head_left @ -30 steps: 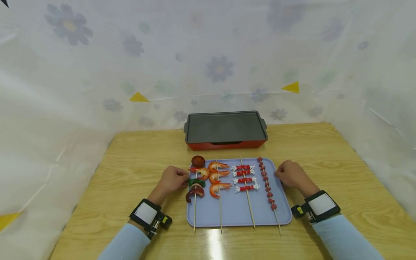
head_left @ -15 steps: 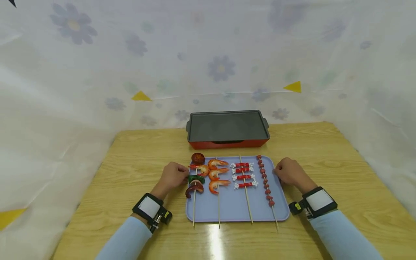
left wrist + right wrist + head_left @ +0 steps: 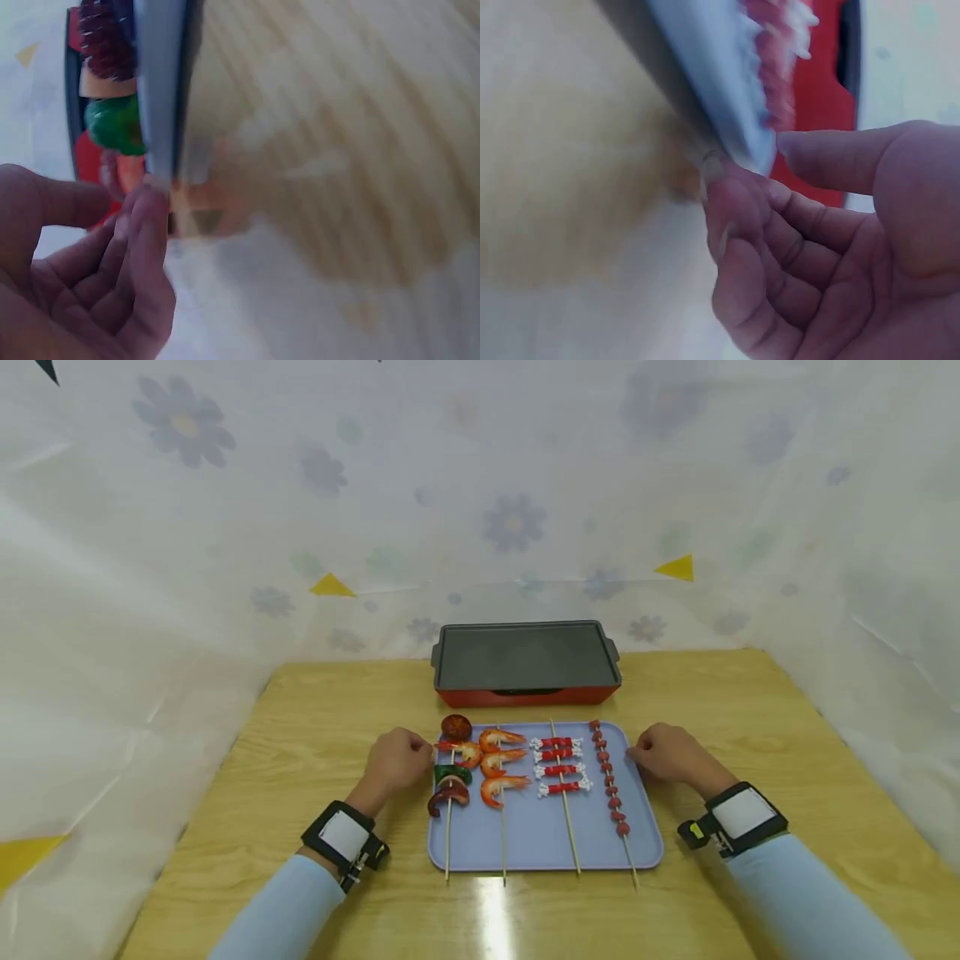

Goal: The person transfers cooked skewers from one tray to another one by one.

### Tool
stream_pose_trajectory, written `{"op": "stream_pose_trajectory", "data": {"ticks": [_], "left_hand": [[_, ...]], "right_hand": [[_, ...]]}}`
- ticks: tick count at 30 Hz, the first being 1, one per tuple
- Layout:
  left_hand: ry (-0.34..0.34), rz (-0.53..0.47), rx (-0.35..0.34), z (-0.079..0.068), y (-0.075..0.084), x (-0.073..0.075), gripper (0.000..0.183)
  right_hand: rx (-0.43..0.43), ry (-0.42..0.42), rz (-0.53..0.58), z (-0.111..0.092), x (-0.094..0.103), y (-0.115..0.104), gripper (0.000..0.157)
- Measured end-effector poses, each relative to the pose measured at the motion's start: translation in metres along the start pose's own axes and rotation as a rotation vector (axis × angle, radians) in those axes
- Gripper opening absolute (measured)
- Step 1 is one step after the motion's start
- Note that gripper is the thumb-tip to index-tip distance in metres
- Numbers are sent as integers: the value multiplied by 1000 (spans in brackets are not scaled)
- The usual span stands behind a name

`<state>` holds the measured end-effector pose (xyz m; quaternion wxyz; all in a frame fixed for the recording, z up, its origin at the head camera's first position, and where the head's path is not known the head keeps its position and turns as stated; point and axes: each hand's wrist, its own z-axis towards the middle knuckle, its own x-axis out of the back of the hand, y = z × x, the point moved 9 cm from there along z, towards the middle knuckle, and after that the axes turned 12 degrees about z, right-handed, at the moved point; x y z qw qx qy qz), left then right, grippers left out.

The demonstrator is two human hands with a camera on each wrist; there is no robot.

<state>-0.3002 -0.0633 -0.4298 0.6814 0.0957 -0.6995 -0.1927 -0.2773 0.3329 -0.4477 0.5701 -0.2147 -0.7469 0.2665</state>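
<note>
A lavender tray point(image 3: 536, 847) lies on the table with several skewers of toy food. At its left edge, my left hand point(image 3: 397, 760) grips the rim, fingertips underneath and thumb above in the left wrist view. On the opposite side my right hand point(image 3: 671, 752) holds the right rim, its fingers point(image 3: 739, 202) curled below the edge. From left to right lie a mixed skewer point(image 3: 452, 775) with shrimp and green pepper, a shrimp skewer point(image 3: 501, 764), a skewer of red pieces with white frilled ends point(image 3: 561, 768), and a skewer of small red chunks point(image 3: 609, 781).
Just behind the tray stands a red tabletop grill point(image 3: 528, 660) with a dark flat plate. The wooden table point(image 3: 315, 718) reaches back to a flower-patterned curtain point(image 3: 510, 485). Skewer ends stick out past the tray's front edge.
The tray, with both hands on its sides, has shifted slightly away from me towards the grill and a little to the left. The head view has tilted slightly.
</note>
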Motion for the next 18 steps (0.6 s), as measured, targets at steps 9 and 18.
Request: {"op": "stream_pose_trajectory", "data": {"ticks": [9, 18], "left_hand": [[386, 389, -197, -12, 12, 58, 50], [233, 457, -184, -3, -8, 45, 65]], "right_hand": [[220, 292, -71, -17, 57, -20, 57], [315, 317, -201, -14, 54, -11, 61]]}}
